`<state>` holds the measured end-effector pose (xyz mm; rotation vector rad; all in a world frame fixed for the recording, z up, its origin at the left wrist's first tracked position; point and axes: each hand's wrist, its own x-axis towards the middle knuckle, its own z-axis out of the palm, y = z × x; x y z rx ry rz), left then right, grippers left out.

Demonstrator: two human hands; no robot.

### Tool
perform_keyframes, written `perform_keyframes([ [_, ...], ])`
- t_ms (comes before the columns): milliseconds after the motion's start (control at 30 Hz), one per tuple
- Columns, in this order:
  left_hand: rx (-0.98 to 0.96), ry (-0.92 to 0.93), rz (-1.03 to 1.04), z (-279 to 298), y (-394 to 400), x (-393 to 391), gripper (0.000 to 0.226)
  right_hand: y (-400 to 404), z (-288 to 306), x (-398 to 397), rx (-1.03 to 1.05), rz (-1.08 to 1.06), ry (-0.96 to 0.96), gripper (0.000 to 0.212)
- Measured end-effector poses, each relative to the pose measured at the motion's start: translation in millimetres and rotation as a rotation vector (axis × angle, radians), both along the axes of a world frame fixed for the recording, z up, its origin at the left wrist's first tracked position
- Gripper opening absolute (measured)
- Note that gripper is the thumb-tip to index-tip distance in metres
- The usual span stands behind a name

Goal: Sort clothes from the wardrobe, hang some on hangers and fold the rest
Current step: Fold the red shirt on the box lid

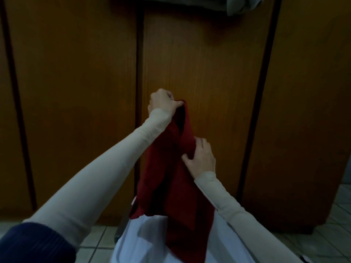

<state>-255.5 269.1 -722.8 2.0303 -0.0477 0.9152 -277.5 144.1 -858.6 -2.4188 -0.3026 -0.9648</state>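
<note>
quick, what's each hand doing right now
Left hand: closed, gripping the top of the dark red garment and holding it up.
Right hand: fingers curled onto the garment's right side, pinching it partway down.

Tall brown wood-grain wardrobe doors (201, 54) fill far side, closed, split by dark vertical gaps. Further brown panel (303, 111) at right, its lower edge meeting floor. Floor of pale square tiles (338, 215) with darker grout lines, visible near left bottom and at right. Grey crumpled cloth (241, 4) hangs over top edge above doors, right of centre. Light dim, room shadowed; tiles at right brighter than wood.
</note>
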Motion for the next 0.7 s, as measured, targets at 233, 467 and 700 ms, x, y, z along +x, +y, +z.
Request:
perform_keyframes([
  [233, -0.117, 0.137, 0.006, -10, 13, -3, 0.04, -5, -5, -2, 0.306, 0.307, 0.01, 0.033],
  [467, 0.077, 0.154, 0.012, -29, -4, -6, 0.042, 6, -3, -6, 0.099, -0.084, 0.117, 0.035],
  [700, 0.296, 0.337, -0.093, -32, 43, -4, 0.021, -37, -6, 9, -0.094, -0.291, 0.118, 0.021],
])
